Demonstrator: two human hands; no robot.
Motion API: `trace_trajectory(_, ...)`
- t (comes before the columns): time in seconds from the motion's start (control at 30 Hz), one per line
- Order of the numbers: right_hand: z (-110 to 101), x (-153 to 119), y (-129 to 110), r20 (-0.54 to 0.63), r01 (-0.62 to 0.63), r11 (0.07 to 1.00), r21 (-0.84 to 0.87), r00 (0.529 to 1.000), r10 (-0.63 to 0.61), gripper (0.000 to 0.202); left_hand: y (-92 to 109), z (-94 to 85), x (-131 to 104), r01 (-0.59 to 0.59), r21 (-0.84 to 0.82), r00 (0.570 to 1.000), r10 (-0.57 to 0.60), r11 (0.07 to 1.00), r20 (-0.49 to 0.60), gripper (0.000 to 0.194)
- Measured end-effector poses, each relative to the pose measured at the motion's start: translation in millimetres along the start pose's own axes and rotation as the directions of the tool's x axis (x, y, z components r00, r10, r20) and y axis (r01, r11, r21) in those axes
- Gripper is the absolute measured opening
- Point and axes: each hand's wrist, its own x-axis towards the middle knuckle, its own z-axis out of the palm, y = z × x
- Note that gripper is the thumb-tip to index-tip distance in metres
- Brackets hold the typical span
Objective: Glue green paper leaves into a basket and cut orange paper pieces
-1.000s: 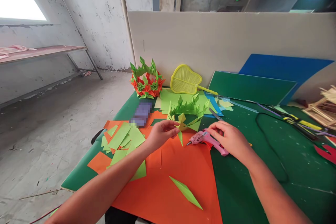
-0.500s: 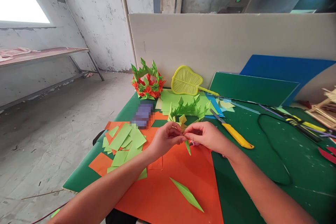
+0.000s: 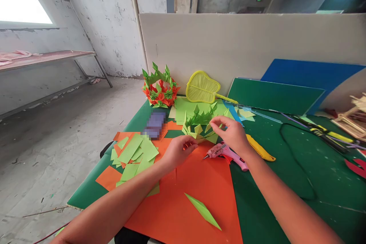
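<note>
My left hand (image 3: 181,150) is curled with thumb and fingers together, low over the orange sheet (image 3: 200,190). Whatever it pinches, if anything, is hidden. Thumb and fingertips of my right hand (image 3: 231,132) are also pinched together, beside the front right of a green paper crown (image 3: 197,131); nothing I can name shows between them. This crown carries pointed folded leaves round its ring and stands just beyond both hands. Below my right hand lies a pink glue gun (image 3: 221,150), nozzle toward the left. One folded green paper leaf (image 3: 203,211) rests on the orange sheet nearer to me.
Green paper pieces (image 3: 134,156) lie piled at left. Behind them are a blurred purple object (image 3: 156,124), a red-and-green paper crown (image 3: 160,87) and a yellow fan (image 3: 201,87). A yellow utility knife (image 3: 260,148) and a black cable (image 3: 297,167) lie on the right.
My hands have parted: the right moved up and right toward the green crown, and the left stayed low. The green leaf between them no longer shows. The glue gun has come into view.
</note>
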Motion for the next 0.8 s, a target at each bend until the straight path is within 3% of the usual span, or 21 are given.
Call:
trace_trajectory(0.2, 12.1, -0.7, 10.5, 0.147, 0.064, 0.998, -0.005, 0.987, -0.063, 0.018, -2.5, 3.3, -3.2, -0.227, 0.152, 0.969, 0.208, 0.962, 0.133, 0.030)
trace_trajectory(0.43, 11.1, -0.5, 10.6, 0.266, 0.058, 0.998, 0.029, 0.962, -0.064, 0.014, -5.2, 5.1, 0.2, -0.382, 0.186, 0.917, 0.348, 0.905, 0.194, 0.035)
trace_trajectory(0.8, 12.9, -1.9, 11.9, 0.302, 0.063, 0.995, -0.074, 0.953, -0.038, 0.015, -7.9, 2.7, 1.6, -0.388, 0.247, 0.920, 0.358, 0.888, 0.158, 0.032)
